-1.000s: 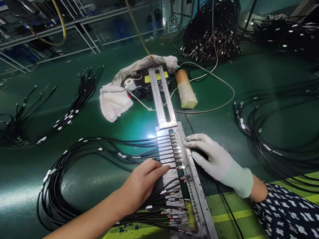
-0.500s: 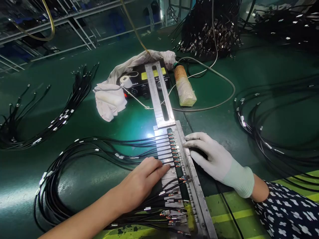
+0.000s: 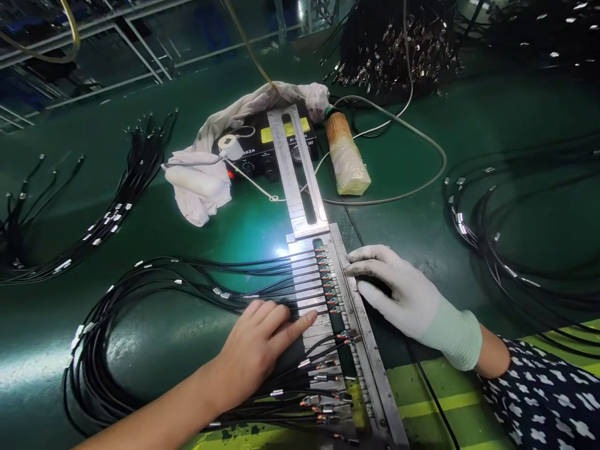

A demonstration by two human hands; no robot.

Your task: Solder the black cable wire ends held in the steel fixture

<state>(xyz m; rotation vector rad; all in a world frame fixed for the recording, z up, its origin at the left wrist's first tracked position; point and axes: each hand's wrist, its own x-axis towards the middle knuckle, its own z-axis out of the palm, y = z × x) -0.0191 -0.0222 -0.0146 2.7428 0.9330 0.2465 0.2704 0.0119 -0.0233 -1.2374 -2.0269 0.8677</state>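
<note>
Evidently, the black cables (image 3: 304, 285) lie side by side across the metal fixture (image 3: 365, 344), thin and straight there, their stripped ends showing orange and greenish wires with small silver tips over its long slot. Left of the fixture they bend back in a broad loop dotted with silvery tags; at its near end, more cables (image 3: 277, 393) lie in a looser, crossing bunch. The bare left hand (image 3: 253, 340) comes in low from the fixture's left, palm down, thumb stretched onto its plate beside the nearest cable of the neat row, other fingers curled together; whether they pinch a cable, I cannot tell. The white-gloved right hand (image 3: 410, 300) lies along the fixture's right edge, fingertips touching the rail, thumb and fingers moderately spread around nothing. Beyond the fixture's far end, a slotted metal bar (image 3: 284, 162) leans against a black box (image 3: 260, 167).
</note>
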